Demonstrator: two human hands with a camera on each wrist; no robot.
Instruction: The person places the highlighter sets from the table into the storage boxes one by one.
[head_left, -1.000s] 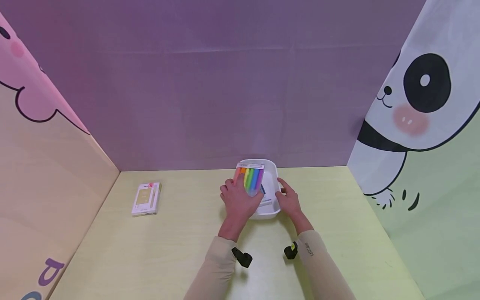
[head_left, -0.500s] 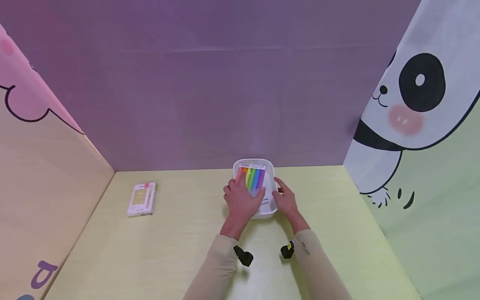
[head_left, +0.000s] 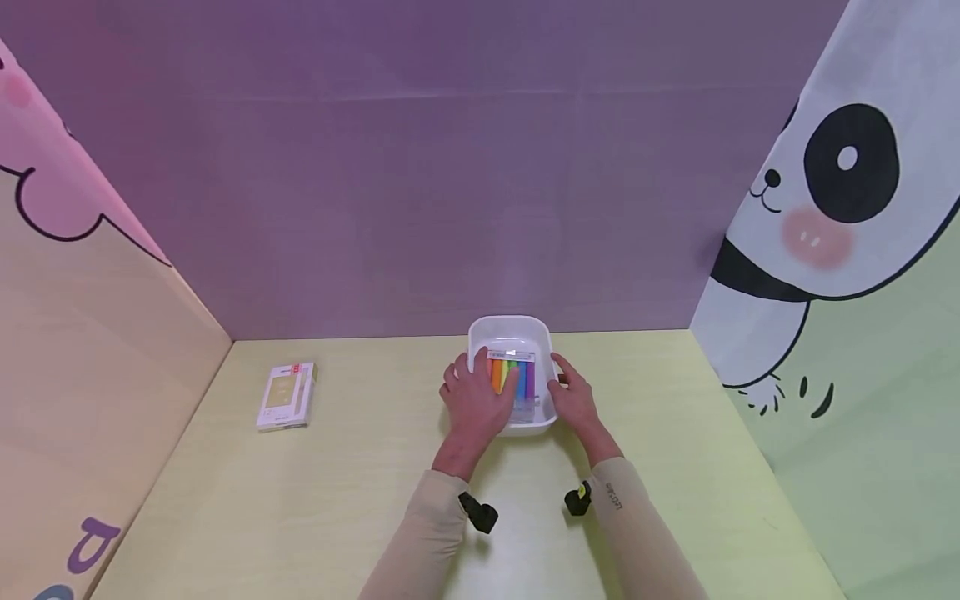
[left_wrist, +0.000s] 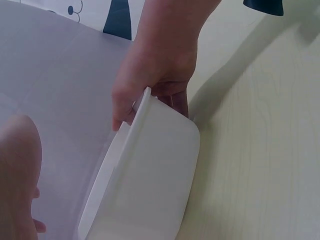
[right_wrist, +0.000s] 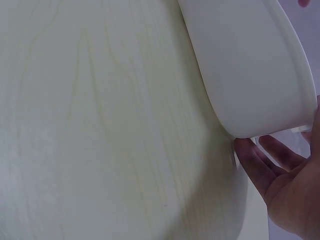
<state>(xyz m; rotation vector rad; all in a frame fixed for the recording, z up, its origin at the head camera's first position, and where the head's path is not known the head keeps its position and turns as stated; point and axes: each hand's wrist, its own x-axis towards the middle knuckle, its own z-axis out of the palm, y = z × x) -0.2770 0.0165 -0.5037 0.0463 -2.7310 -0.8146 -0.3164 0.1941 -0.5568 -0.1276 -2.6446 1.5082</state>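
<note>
A white plastic basin (head_left: 525,327) stands near the back edge of the table. Inside lies a clear pack of rainbow-coloured markers (head_left: 529,379), its left side covered by my left hand (head_left: 474,406). That hand hovers over the basin's left side, fingers spread and thumb across the pack; I see nothing pinched in it. My right hand (head_left: 576,402) grips the basin's right wall. In the left wrist view its thumb hooks over the rim and its fingers go behind the wall. The right wrist view shows the fingers (right_wrist: 257,162) against the basin's outside.
A white box (head_left: 287,397) with a gold panel and a red mark lies on the left of the table (head_left: 360,483). A purple cloth (head_left: 420,208) stands upright behind the table. Printed side panels flank it, a panda on the right one.
The marker pack has come down from a raised tilt over the far left rim to lie in the basin, nearer me. My left thumb has shifted left over it. My right hand keeps its grip.
</note>
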